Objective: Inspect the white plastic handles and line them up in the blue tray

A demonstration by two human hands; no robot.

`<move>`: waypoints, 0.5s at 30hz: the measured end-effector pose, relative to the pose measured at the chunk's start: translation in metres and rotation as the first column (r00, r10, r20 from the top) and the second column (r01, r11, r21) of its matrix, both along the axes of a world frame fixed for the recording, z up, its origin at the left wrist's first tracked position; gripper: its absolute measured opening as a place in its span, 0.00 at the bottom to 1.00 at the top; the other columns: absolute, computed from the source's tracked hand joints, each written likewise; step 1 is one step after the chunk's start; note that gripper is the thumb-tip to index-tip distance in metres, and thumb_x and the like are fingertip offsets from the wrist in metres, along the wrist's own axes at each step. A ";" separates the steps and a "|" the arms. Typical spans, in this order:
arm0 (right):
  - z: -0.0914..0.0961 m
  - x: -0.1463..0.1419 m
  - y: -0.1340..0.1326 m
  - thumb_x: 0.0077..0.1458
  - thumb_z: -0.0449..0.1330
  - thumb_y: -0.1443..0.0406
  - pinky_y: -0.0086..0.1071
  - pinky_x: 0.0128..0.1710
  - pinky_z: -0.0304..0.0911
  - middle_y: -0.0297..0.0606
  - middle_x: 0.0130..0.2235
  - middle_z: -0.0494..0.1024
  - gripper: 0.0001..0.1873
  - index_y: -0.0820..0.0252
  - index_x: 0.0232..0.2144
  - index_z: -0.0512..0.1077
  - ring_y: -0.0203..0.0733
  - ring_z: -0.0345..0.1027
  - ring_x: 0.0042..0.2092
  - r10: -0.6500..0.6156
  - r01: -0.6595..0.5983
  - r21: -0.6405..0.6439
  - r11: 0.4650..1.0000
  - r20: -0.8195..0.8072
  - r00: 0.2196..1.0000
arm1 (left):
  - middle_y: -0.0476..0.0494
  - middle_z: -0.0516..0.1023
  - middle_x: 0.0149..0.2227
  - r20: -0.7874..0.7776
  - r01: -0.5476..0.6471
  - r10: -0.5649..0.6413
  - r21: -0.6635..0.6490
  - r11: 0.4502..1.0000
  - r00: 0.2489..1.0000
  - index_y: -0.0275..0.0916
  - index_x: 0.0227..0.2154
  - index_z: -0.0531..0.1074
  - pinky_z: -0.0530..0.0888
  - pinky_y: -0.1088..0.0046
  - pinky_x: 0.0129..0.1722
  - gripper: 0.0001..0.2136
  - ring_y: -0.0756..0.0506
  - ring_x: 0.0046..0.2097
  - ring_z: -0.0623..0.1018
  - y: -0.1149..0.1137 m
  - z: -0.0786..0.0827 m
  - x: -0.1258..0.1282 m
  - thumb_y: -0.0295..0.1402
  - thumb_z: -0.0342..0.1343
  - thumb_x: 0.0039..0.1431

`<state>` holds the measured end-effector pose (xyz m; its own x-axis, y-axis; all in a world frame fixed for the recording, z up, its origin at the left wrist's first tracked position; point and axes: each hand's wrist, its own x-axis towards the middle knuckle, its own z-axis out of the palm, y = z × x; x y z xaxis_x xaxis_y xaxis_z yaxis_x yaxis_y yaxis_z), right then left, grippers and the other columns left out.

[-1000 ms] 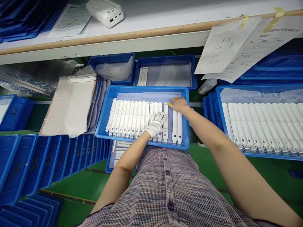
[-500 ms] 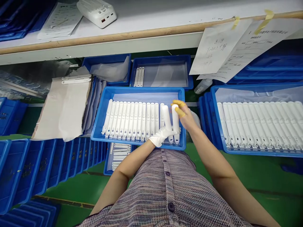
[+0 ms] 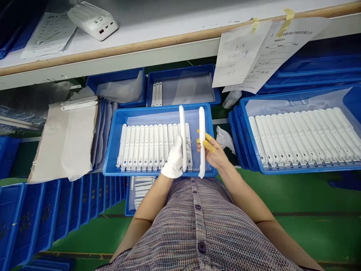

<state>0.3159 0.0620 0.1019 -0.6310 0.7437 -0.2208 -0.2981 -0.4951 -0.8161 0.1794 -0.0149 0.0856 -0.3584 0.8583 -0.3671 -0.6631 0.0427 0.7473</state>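
Note:
My left hand (image 3: 174,160), in a white glove, grips a long white plastic piece (image 3: 182,131) and holds it upright above the blue tray (image 3: 113,146). My right hand (image 3: 212,150), with yellow finger cots on two fingers, grips a second long white piece (image 3: 202,139) upright beside the first. The two pieces stand a little apart. Below them a row of several white pieces (image 3: 146,145) lies side by side in the tray.
A larger blue tray (image 3: 349,99) full of white pieces sits at the right. Two smaller blue trays (image 3: 183,71) stand behind, under a shelf with a white device (image 3: 93,19) and hanging papers (image 3: 239,56). Stacked blue trays (image 3: 56,210) stand on edge at lower left. A small bottle (image 3: 231,99) stands between trays.
Both hands have lifted from the tray's right end, each taking up one white piece. The pieces now stand upright above the tray, closer to me.

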 end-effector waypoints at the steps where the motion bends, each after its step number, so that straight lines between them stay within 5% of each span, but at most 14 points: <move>1: 0.006 -0.001 -0.003 0.49 0.73 0.55 0.32 0.35 0.70 0.33 0.38 0.75 0.22 0.50 0.47 0.77 0.35 0.67 0.34 0.010 -0.013 -0.059 0.998 -0.057 0.998 | 0.47 0.77 0.34 0.056 0.034 -0.037 0.042 0.999 0.998 0.39 0.47 0.76 0.73 0.76 0.31 0.21 0.52 0.30 0.74 -0.003 0.007 0.000 0.51 0.61 0.62; 6: 0.023 -0.007 -0.016 0.45 0.76 0.60 0.27 0.29 0.67 0.30 0.34 0.74 0.22 0.53 0.44 0.79 0.31 0.62 0.30 0.021 -0.076 -0.239 0.968 -0.226 0.974 | 0.48 0.77 0.37 0.123 0.065 -0.090 0.193 0.979 0.988 0.43 0.56 0.72 0.74 0.74 0.35 0.22 0.51 0.33 0.76 -0.015 0.029 0.003 0.35 0.66 0.59; 15: 0.019 -0.018 -0.018 0.45 0.76 0.57 0.25 0.24 0.67 0.29 0.37 0.76 0.21 0.50 0.40 0.74 0.31 0.65 0.29 -0.021 -0.029 -0.233 0.972 -0.206 0.978 | 0.45 0.77 0.38 0.221 0.074 -0.114 0.181 0.981 0.969 0.39 0.50 0.76 0.77 0.76 0.35 0.15 0.52 0.31 0.74 -0.024 0.047 -0.002 0.36 0.64 0.61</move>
